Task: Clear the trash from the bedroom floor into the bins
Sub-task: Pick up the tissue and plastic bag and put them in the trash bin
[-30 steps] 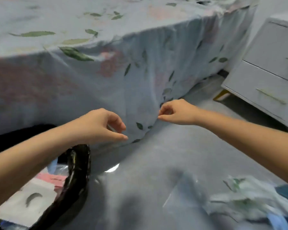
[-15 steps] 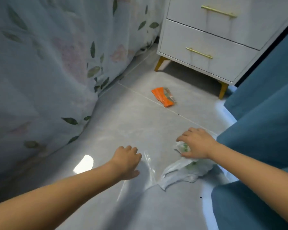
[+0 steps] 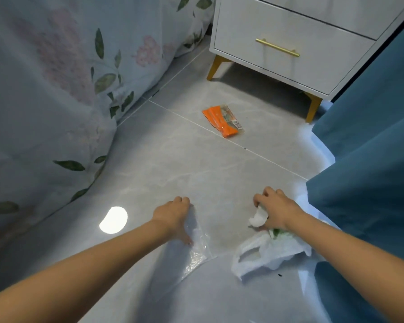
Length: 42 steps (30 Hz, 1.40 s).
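A clear plastic bag (image 3: 196, 250) lies flat on the grey floor tiles. My left hand (image 3: 173, 215) is on its upper edge, fingers curled down onto the film. A white plastic bag with green print (image 3: 268, 252) lies crumpled to the right. My right hand (image 3: 275, 210) grips a bunched part of it, with white plastic sticking out under the fingers. Farther off, an orange snack wrapper (image 3: 222, 121) lies on the floor in front of the nightstand. No bin is in view.
The bed's floral sheet (image 3: 56, 89) hangs down along the left. A white nightstand (image 3: 289, 43) with gold legs stands at the back. A blue curtain (image 3: 371, 148) fills the right side. A bright light spot (image 3: 113, 220) reflects off the floor.
My view swung from the bed and black bin bag to the floor by the nightstand. Both hands dropped to the floor; the left reached the clear bag, the right closed on the white bag.
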Each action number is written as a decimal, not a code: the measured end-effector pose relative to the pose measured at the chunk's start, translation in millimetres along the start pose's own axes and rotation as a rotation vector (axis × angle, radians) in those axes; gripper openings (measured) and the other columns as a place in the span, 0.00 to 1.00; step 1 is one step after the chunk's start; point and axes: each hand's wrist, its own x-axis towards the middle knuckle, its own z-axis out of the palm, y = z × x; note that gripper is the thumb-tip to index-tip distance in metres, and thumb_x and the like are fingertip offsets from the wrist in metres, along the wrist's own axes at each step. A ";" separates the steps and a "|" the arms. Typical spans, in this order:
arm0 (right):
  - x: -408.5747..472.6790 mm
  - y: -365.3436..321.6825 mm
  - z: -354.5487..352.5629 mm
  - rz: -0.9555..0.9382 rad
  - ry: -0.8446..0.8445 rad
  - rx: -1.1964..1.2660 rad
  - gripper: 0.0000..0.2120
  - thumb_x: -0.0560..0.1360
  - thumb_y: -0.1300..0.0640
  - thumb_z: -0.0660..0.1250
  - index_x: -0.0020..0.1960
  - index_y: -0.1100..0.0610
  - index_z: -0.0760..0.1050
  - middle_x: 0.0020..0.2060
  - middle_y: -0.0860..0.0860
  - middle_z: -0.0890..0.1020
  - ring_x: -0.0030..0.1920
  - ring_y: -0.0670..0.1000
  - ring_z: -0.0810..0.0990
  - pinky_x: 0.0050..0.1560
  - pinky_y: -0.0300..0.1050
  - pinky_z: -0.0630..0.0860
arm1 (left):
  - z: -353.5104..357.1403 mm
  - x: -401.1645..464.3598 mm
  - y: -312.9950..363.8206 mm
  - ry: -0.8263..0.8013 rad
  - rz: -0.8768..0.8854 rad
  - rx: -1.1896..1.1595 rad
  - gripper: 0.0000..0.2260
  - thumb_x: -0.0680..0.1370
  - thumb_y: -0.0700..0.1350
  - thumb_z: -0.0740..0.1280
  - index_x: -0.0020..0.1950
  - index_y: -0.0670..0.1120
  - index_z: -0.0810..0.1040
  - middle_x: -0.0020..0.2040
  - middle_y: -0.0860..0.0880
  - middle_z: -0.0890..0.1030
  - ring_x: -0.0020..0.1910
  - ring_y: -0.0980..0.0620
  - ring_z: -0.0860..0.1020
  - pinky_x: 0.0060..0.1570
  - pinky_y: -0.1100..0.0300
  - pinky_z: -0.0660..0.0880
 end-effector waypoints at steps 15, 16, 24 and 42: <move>-22.5 -24.6 1.1 -0.063 -0.223 0.557 0.43 0.60 0.30 0.71 0.69 0.38 0.55 0.73 0.47 0.57 0.74 0.55 0.55 0.72 0.54 0.60 | 4.8 -3.5 -10.5 -0.018 -0.051 -0.012 0.30 0.61 0.60 0.77 0.58 0.50 0.74 0.55 0.51 0.80 0.53 0.47 0.80 0.47 0.56 0.77; -25.0 -24.9 2.5 -0.105 -0.252 0.464 0.46 0.58 0.32 0.74 0.69 0.36 0.53 0.76 0.47 0.50 0.76 0.55 0.49 0.73 0.55 0.57 | 4.3 -4.9 -12.9 -0.021 -0.062 -0.016 0.30 0.61 0.60 0.77 0.59 0.50 0.74 0.55 0.51 0.80 0.53 0.47 0.79 0.47 0.56 0.76; -32.1 -27.4 27.2 -0.267 0.018 0.029 0.29 0.64 0.39 0.73 0.63 0.42 0.69 0.75 0.48 0.55 0.74 0.52 0.53 0.64 0.47 0.70 | -1.2 -15.6 -32.0 -0.044 -0.080 -0.014 0.25 0.63 0.60 0.77 0.52 0.48 0.74 0.49 0.51 0.78 0.50 0.47 0.78 0.42 0.57 0.72; -0.2 -117.4 -50.1 -0.195 0.186 0.881 0.15 0.61 0.51 0.80 0.42 0.54 0.78 0.37 0.48 0.80 0.37 0.47 0.76 0.39 0.39 0.73 | -111.2 -99.8 -101.2 0.118 -0.120 -0.570 0.14 0.64 0.46 0.80 0.41 0.47 0.78 0.28 0.52 0.81 0.26 0.56 0.76 0.26 0.68 0.71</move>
